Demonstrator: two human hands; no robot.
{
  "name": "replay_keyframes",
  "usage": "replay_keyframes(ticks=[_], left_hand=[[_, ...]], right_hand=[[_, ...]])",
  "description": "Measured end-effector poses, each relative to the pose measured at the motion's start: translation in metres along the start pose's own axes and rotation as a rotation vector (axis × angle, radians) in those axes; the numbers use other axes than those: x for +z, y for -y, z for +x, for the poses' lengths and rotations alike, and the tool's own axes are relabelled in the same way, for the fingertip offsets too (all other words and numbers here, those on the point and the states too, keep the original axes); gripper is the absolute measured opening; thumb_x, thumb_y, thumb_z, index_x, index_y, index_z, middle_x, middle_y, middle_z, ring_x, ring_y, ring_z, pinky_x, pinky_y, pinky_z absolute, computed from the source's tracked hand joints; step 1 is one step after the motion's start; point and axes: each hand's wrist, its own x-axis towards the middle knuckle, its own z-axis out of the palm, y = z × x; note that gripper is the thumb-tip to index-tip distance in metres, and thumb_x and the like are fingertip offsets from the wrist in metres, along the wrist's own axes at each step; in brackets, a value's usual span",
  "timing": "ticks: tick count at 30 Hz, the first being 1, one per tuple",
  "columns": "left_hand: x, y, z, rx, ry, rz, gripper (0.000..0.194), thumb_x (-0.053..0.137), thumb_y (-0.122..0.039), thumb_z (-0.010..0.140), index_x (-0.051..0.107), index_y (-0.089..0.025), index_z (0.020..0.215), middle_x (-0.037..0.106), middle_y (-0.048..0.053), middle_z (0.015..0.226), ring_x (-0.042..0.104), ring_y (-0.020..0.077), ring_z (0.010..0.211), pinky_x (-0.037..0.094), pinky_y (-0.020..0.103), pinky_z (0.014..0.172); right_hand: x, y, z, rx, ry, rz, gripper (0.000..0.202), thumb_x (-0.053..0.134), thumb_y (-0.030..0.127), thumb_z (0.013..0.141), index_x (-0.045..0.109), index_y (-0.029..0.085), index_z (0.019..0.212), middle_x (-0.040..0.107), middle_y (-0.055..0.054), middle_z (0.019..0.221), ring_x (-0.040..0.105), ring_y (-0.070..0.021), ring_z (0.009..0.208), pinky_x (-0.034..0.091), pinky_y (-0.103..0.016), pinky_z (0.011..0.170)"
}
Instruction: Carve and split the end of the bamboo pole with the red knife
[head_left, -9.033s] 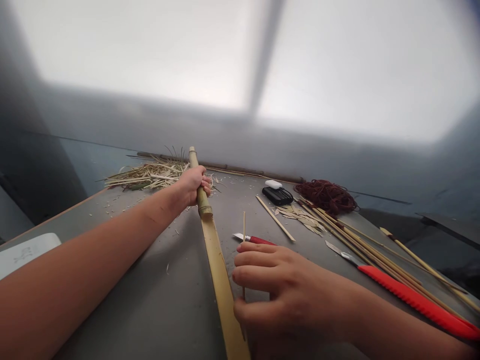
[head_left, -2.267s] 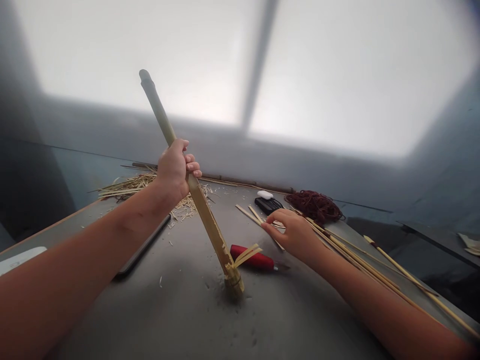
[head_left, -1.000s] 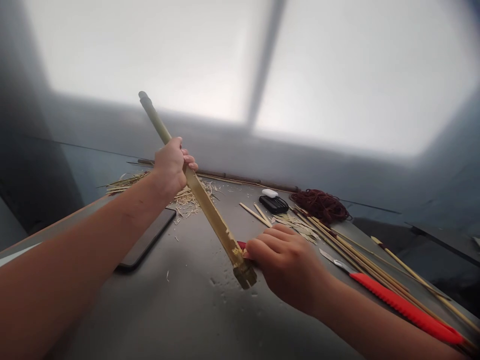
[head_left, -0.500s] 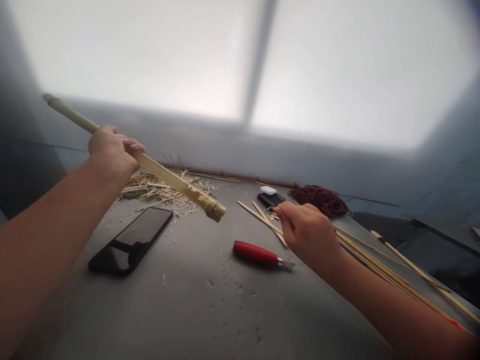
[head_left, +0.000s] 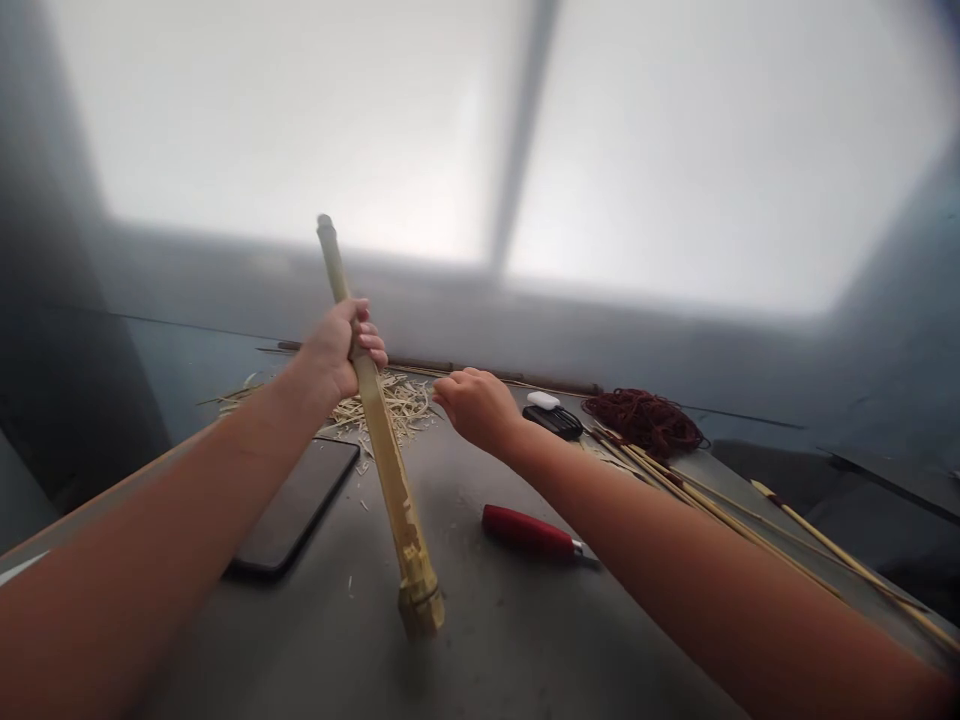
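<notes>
My left hand (head_left: 349, 345) is wrapped round a bamboo stick (head_left: 382, 430), partway up its length. The stick slants, its far end raised and its near, jointed end low over the table, with a flat, roughly carved face showing. To its right my right hand (head_left: 476, 405) is held closed, fingertips pressed together beside the edge of a pile of pale shavings (head_left: 409, 400); whatever is in those fingers is too small to make out. Nearer to me a red-handled knife (head_left: 529, 530) lies on the table, its blade pointing right, partly behind my right forearm.
A dark phone (head_left: 307, 500) lies under my left forearm. Behind my right arm are a black object (head_left: 553, 420) with a white case (head_left: 543, 400), a tangle of dark red cord (head_left: 645, 420) and several thin sticks (head_left: 750, 530). A long brown cane (head_left: 517, 378) lies along the wall.
My left hand has swung the bamboo stick rightward, turning it from a sideways slant to pointing mostly toward me. My right hand has moved left, from beside the black object to the shavings.
</notes>
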Motion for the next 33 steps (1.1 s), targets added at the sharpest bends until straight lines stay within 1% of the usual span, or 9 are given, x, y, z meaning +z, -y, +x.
replay_keyframes(ticks=[5, 7, 10, 12, 14, 16, 25, 29, 33], left_hand=[[-0.009, 0.014, 0.012, -0.086, -0.005, 0.023, 0.023, 0.054, -0.017, 0.084, 0.043, -0.018, 0.064, 0.036, -0.008, 0.045, 0.036, 0.0049, 0.031, 0.032, 0.017, 0.032], [-0.008, 0.018, 0.013, -0.141, 0.017, 0.005, 0.023, 0.052, -0.018, 0.086, 0.042, -0.018, 0.064, 0.037, -0.007, 0.046, 0.037, 0.0050, 0.032, 0.033, 0.018, 0.034], [-0.002, 0.027, 0.011, -0.221, 0.077, -0.004, 0.022, 0.050, -0.021, 0.089, 0.045, -0.017, 0.068, 0.042, -0.005, 0.050, 0.041, 0.0060, 0.036, 0.038, 0.019, 0.038], [0.004, 0.034, 0.006, -0.220, 0.103, 0.013, 0.020, 0.050, -0.024, 0.091, 0.048, -0.017, 0.073, 0.045, -0.004, 0.053, 0.045, 0.0080, 0.039, 0.043, 0.022, 0.042], [0.010, 0.041, 0.000, -0.190, 0.116, 0.032, 0.019, 0.051, -0.028, 0.092, 0.050, -0.018, 0.076, 0.047, -0.003, 0.054, 0.048, 0.0098, 0.041, 0.045, 0.024, 0.044], [0.015, 0.047, -0.007, -0.167, 0.123, 0.058, 0.019, 0.051, -0.030, 0.093, 0.050, -0.018, 0.079, 0.046, -0.004, 0.054, 0.049, 0.0104, 0.042, 0.046, 0.025, 0.045], [0.020, 0.063, -0.020, -0.179, 0.143, 0.353, 0.017, 0.056, -0.023, 0.090, 0.064, -0.011, 0.080, 0.061, 0.003, 0.068, 0.055, 0.0105, 0.045, 0.048, 0.024, 0.042], [0.016, 0.066, -0.017, -0.191, 0.179, 0.356, 0.013, 0.062, -0.021, 0.087, 0.066, -0.011, 0.080, 0.063, 0.004, 0.069, 0.057, 0.0111, 0.046, 0.050, 0.024, 0.043], [0.010, 0.071, -0.009, -0.156, 0.123, 0.422, 0.008, 0.063, -0.019, 0.085, 0.064, -0.013, 0.081, 0.065, 0.004, 0.071, 0.057, 0.0120, 0.046, 0.052, 0.026, 0.043]], right_hand=[[0.023, 0.003, 0.035, 0.027, 0.072, 0.289, 0.043, 0.069, 0.020, 0.080, 0.061, 0.021, 0.122, 0.060, -0.012, 0.131, 0.051, -0.0309, 0.120, 0.038, -0.040, 0.097], [0.022, 0.008, 0.032, 0.053, 0.084, 0.456, 0.031, 0.054, 0.033, 0.092, 0.064, 0.018, 0.117, 0.066, -0.011, 0.120, 0.059, -0.0274, 0.110, 0.044, -0.037, 0.091], [0.009, 0.019, 0.011, 0.106, 0.117, 0.712, 0.061, 0.014, 0.050, 0.101, 0.061, 0.013, 0.114, 0.072, -0.012, 0.100, 0.068, -0.0208, 0.082, 0.053, -0.033, 0.072], [-0.004, 0.028, -0.010, 0.135, 0.149, 0.893, 0.072, 0.005, 0.059, 0.098, 0.060, 0.013, 0.109, 0.072, -0.012, 0.091, 0.068, -0.0193, 0.073, 0.055, -0.034, 0.066], [-0.015, 0.037, -0.034, 0.271, 0.279, 1.420, 0.061, 0.031, 0.069, 0.091, 0.060, 0.016, 0.099, 0.070, -0.009, 0.083, 0.067, -0.0204, 0.067, 0.054, -0.037, 0.068], [-0.021, 0.043, -0.056, 0.368, 0.281, 1.604, 0.038, 0.055, 0.056, 0.087, 0.057, 0.018, 0.095, 0.069, -0.005, 0.079, 0.065, -0.0169, 0.060, 0.052, -0.033, 0.066], [-0.024, 0.044, -0.097, 0.495, 0.310, 1.476, 0.020, 0.057, 0.037, 0.087, 0.057, 0.018, 0.081, 0.065, 0.000, 0.064, 0.059, -0.0129, 0.055, 0.045, -0.026, 0.058], [-0.024, 0.035, -0.109, 0.348, 0.228, 1.112, 0.031, 0.056, 0.037, 0.088, 0.057, 0.017, 0.063, 0.051, 0.005, 0.054, 0.045, -0.0090, 0.051, 0.035, -0.022, 0.050], [-0.028, 0.018, -0.123, 0.214, 0.139, 0.646, 0.020, 0.057, 0.033, 0.087, 0.068, 0.018, 0.078, 0.063, -0.001, 0.072, 0.055, -0.0139, 0.066, 0.041, -0.024, 0.059]])
